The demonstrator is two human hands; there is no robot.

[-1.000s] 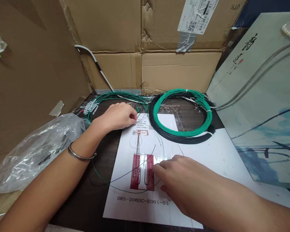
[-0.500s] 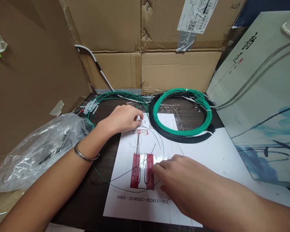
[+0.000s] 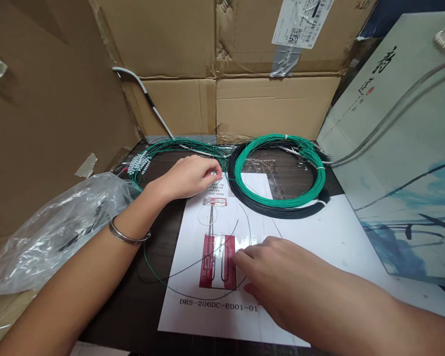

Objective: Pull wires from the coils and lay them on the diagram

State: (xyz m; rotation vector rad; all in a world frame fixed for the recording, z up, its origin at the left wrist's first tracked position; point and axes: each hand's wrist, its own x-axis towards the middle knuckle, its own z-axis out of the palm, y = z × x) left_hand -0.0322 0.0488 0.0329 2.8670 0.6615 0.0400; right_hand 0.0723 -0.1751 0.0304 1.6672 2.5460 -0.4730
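My left hand (image 3: 196, 175), a metal bangle on its wrist, is closed in a pinch over the top of a printed sheet (image 3: 193, 316). A thin green wire (image 3: 193, 298) curves across the sheet and seems to lead up to those fingers; its end is hidden. Lower on the sheet is my right hand (image 3: 270, 267), its fingers bent together beside a red-and-white flat piece (image 3: 230, 262) with grey tracks. The wire loop passes under this hand; what its fingertips hold is hidden. A thin dark wire (image 3: 196, 263) crosses the red-and-white piece.
A coil of green wire (image 3: 282, 201) lies on a black wire coil (image 3: 278, 213). Behind my left hand is a green wire bundle with white connectors (image 3: 139, 163). A clear plastic bag (image 3: 63, 232) lies left. Cardboard walls (image 3: 274, 109) and a painted panel (image 3: 404, 148) enclose the table.
My left hand has shifted slightly up and to the right, its fingers curled more tightly. More print shows below it. The right hand stays in place.
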